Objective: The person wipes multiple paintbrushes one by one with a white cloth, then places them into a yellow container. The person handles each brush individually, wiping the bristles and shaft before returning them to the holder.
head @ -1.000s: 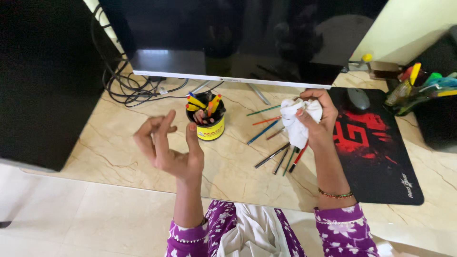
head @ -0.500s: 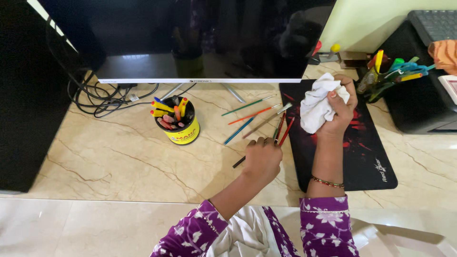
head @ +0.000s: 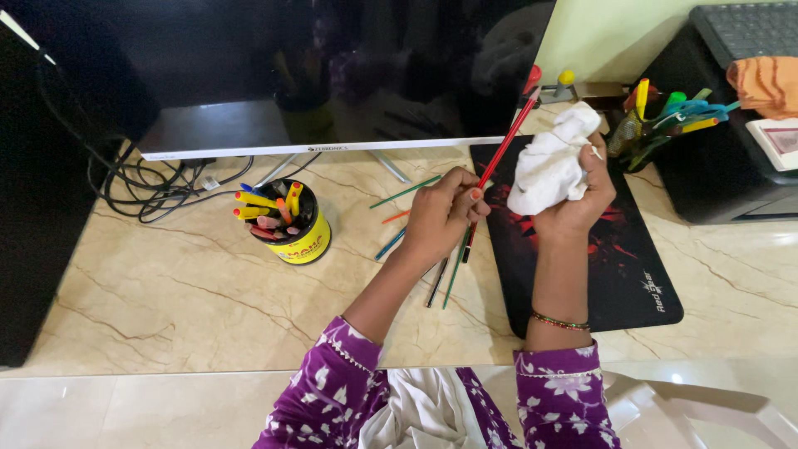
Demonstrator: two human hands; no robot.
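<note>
My left hand point(head: 442, 213) grips a red pencil point(head: 504, 148) and holds it lifted, its tip slanting up toward the monitor's lower edge. My right hand point(head: 579, 196) is closed on a crumpled white cloth point(head: 549, 163), just right of the pencil and above the black mouse pad point(head: 611, 249). Several loose coloured pencils point(head: 405, 191) lie on the marble desk under and left of my left hand. A yellow and black pen cup point(head: 288, 221) full of pens stands further left.
A dark monitor point(head: 332, 75) spans the back of the desk, with a tangle of black cables point(head: 158, 187) at its left. A black holder with coloured pens point(head: 657, 120) and a black box point(head: 731, 125) with an orange cloth stand at the right.
My left hand reached to the loose pencils, took up the red one and raised it. My right hand kept the cloth and stayed near the mouse pad. The view shifted right.
</note>
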